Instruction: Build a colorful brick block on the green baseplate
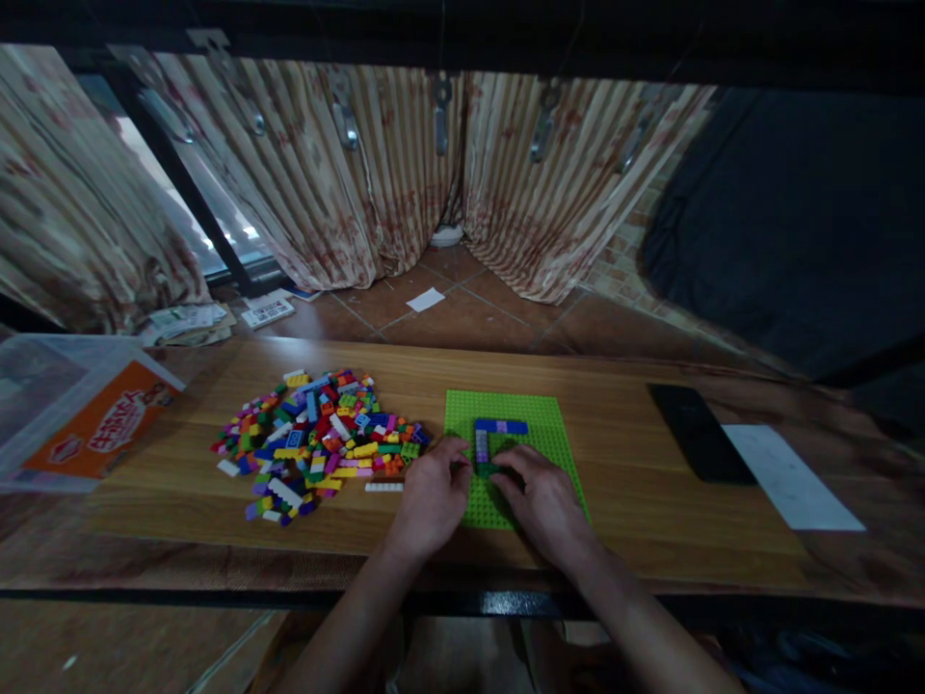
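A bright green baseplate (539, 424) lies on the wooden table (621, 501). On it stand a blue row of bricks (501, 426) and a purple column (481, 445), meeting at a corner. My left hand (432, 496) rests on the plate's left edge, its fingers curled toward the purple column. My right hand (541, 501) lies over the plate's lower middle, with its fingertips pressed down on a dark green brick (488, 469) at the foot of the column. What lies under either palm is hidden.
A heap of loose coloured bricks (318, 443) spreads left of the plate, a white brick (383, 488) apart from it. A clear bag with an orange card (101, 424) sits far left. A black phone (698, 431) and white paper (791, 477) lie right.
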`<state>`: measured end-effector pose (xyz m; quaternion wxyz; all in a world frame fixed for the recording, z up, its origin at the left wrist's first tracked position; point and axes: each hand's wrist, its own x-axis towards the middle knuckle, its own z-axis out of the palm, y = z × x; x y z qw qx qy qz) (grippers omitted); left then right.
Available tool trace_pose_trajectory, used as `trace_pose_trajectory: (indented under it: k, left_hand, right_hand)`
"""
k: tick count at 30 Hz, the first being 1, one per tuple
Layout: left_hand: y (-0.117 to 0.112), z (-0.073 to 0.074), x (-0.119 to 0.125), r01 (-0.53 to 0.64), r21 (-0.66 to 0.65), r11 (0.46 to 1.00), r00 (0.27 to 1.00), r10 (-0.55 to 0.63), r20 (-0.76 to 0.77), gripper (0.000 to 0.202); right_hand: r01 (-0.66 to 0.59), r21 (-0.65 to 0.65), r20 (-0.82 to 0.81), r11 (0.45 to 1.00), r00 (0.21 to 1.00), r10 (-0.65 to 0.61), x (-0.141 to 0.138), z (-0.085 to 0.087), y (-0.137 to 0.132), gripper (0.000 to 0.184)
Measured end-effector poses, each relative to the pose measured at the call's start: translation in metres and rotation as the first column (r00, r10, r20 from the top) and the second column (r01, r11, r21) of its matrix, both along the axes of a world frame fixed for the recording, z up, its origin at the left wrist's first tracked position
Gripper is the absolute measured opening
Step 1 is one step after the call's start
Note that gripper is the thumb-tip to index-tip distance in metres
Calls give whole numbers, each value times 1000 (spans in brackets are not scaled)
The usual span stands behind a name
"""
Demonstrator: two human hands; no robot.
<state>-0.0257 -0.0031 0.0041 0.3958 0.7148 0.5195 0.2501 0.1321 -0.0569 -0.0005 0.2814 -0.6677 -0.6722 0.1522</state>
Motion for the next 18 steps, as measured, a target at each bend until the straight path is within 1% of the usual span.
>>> trace_pose_trajectory:
  k: [8,14,18]
  left_hand:
    - [-4,-3,6,-71,30,997,994,73,-80,27]
    - [-3,-6,8,-120,-16,993,992,120,-33,24]
    - [0,-7,6,-107,-32,994,994,108,19,23]
  right_hand:
    - [9,-2,32,1000,999,-8,-3,3,0,9]
    - [-1,24,13,1000,1000,0,-2,0,-1,10]
    - [5,35,-13,999,1000,-4,-2,-1,0,9]
